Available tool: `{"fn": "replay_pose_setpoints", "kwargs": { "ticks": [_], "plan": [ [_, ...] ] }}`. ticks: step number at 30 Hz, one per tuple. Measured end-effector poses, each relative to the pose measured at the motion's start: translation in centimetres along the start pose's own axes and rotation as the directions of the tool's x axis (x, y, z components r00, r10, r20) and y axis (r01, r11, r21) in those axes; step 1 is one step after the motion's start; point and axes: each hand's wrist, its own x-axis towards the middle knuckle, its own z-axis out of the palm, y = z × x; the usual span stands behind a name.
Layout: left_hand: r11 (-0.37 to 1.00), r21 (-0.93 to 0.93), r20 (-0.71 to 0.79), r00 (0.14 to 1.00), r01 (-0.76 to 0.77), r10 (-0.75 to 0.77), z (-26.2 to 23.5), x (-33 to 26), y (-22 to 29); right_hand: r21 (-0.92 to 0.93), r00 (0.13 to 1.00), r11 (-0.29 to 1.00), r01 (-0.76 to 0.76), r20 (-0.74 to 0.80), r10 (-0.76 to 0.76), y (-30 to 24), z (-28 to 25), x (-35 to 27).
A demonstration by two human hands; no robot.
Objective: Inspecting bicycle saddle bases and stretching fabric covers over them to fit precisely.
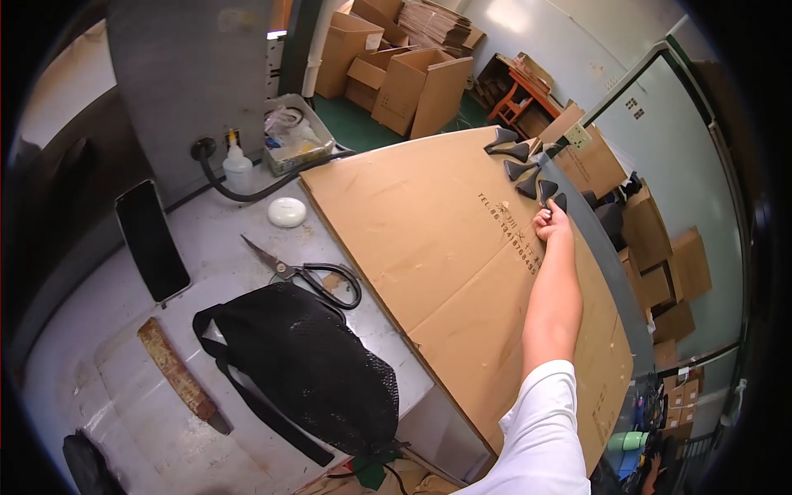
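Observation:
My right hand [552, 223], its arm in a white sleeve, reaches across a large flat cardboard sheet [429, 247] to its far right edge. The fingers are curled closed at the narrow end of a black tapered piece [547, 191]. Several similar black pieces [517, 170] with flared ends lie in a row along that edge, beyond the hand. Their exact kind is hard to make out. My left hand is out of view.
On the grey table at left lie a black mesh bag [305, 363], scissors [289, 271], a rusty-handled blade [177, 367], a phone [153, 239] and a white oval case [286, 212]. Behind stand a squeeze bottle [238, 169], a plastic basket [301, 136] and cardboard boxes [421, 91].

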Motion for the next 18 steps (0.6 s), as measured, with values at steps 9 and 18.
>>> {"fn": "replay_pose_setpoints", "kwargs": {
  "ticks": [9, 18],
  "plan": [
    [0.999, 0.020, 0.020, 0.999, 0.042, -0.043, -0.4, -0.6, 0.0, -0.756, -0.077, -0.077, 0.650, 0.035, -0.996, 7.2, 4.1, -3.9],
    [0.984, -0.041, 0.059, 0.983, -0.173, 0.175, -1.8, -0.1, -1.1, -0.711, 0.105, -0.067, 0.701, 0.195, -0.975, 12.4, 2.3, -13.2]
  ]
}}
